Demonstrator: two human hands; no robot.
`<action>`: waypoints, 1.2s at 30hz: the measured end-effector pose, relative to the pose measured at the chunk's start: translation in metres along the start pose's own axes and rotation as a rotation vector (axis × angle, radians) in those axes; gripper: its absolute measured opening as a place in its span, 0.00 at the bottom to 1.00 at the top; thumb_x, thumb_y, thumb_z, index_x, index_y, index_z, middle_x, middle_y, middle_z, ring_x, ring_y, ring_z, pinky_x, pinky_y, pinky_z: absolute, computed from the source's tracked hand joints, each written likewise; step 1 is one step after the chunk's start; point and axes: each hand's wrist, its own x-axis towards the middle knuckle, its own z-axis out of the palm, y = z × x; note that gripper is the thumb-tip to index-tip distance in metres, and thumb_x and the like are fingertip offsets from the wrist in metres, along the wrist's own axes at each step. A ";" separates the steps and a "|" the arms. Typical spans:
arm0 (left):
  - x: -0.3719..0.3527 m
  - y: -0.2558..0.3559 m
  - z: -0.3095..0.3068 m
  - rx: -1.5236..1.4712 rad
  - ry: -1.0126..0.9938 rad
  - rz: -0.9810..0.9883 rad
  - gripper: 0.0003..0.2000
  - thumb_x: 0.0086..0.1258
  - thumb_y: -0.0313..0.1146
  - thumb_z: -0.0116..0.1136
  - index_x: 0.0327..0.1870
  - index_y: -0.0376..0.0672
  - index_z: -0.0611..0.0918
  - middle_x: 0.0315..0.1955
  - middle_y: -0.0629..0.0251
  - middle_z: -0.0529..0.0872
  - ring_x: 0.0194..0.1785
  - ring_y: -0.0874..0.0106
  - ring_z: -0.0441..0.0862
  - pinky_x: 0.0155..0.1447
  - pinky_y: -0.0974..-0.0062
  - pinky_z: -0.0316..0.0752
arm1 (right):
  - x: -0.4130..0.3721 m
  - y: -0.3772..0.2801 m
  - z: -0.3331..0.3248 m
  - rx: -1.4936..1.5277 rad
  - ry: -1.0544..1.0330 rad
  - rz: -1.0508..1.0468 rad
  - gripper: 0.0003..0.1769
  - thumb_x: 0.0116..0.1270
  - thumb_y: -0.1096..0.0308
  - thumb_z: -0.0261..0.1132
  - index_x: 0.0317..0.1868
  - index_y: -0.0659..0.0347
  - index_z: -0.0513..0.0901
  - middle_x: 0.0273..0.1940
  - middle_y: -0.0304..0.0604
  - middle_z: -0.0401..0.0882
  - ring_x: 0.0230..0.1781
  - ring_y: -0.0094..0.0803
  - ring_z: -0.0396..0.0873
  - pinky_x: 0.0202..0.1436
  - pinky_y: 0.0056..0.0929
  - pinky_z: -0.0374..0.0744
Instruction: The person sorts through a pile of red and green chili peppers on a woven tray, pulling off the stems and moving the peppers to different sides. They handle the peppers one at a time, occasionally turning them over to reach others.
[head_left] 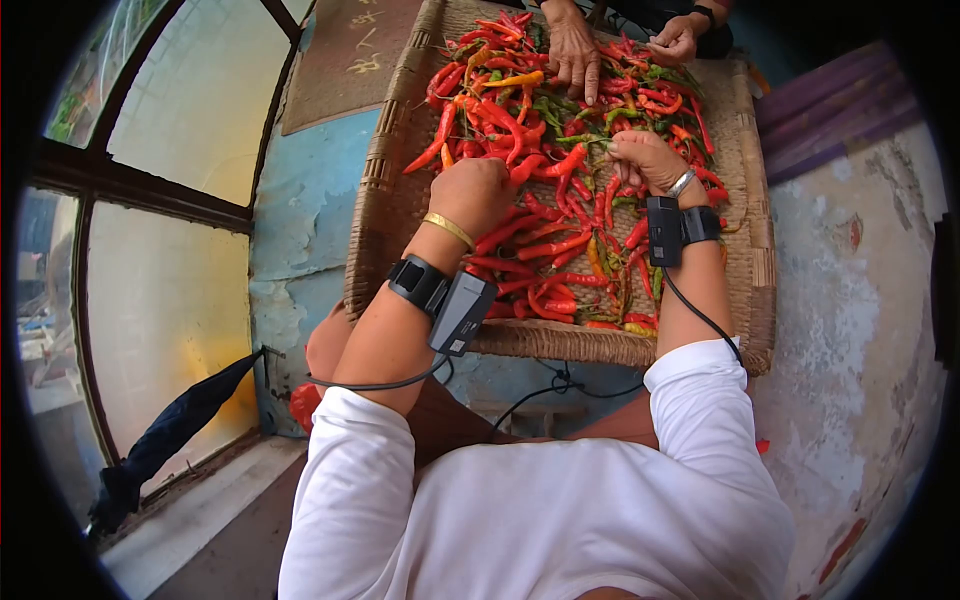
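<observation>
Red chili peppers (548,247), with some green and orange ones among them, lie spread over a large woven tray (560,345). My left hand (475,192) is closed in a fist above the tray's left part, and a red chili pepper (527,168) shows at its fingers. Over the right part, my right hand (648,160) pinches with thumb and forefinger. A thin green stem (597,141) shows at those fingertips. The fingers of my left hand are partly hidden behind its back.
Across the tray another person's hand (574,52) reaches down into the peppers, and that person's other hand (676,40) is raised at the far right. Windows (165,300) and a folded dark umbrella (180,420) are on the left. Cables hang from my wrist devices (463,312).
</observation>
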 end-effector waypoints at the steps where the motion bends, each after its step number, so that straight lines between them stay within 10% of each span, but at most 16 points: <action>1: 0.000 0.001 0.000 -0.030 -0.014 0.005 0.09 0.53 0.39 0.55 0.28 0.42 0.80 0.23 0.56 0.80 0.31 0.59 0.78 0.34 0.63 0.73 | -0.002 -0.001 -0.004 -0.001 -0.001 0.000 0.12 0.60 0.61 0.58 0.26 0.61 0.76 0.14 0.34 0.71 0.09 0.16 0.64 0.11 0.12 0.62; 13: 0.000 0.001 0.007 -0.203 -0.317 0.243 0.10 0.51 0.38 0.59 0.26 0.39 0.79 0.22 0.56 0.80 0.29 0.61 0.79 0.34 0.68 0.72 | -0.013 -0.019 -0.006 0.609 0.131 -0.348 0.09 0.60 0.62 0.57 0.31 0.60 0.75 0.21 0.37 0.75 0.16 0.20 0.69 0.16 0.14 0.66; 21: -0.001 0.001 0.011 -0.238 -0.559 0.348 0.11 0.49 0.37 0.62 0.27 0.38 0.79 0.23 0.58 0.81 0.29 0.64 0.79 0.34 0.71 0.72 | 0.006 -0.002 0.001 0.396 0.431 -0.235 0.09 0.61 0.62 0.60 0.32 0.58 0.74 0.22 0.34 0.75 0.15 0.16 0.70 0.14 0.13 0.68; 36: -0.004 0.006 0.009 -0.256 -0.760 0.392 0.11 0.49 0.36 0.62 0.31 0.39 0.81 0.24 0.61 0.82 0.30 0.68 0.80 0.36 0.74 0.73 | -0.001 -0.011 0.006 0.329 0.344 -0.186 0.08 0.62 0.64 0.57 0.34 0.61 0.75 0.20 0.34 0.75 0.14 0.14 0.70 0.13 0.13 0.67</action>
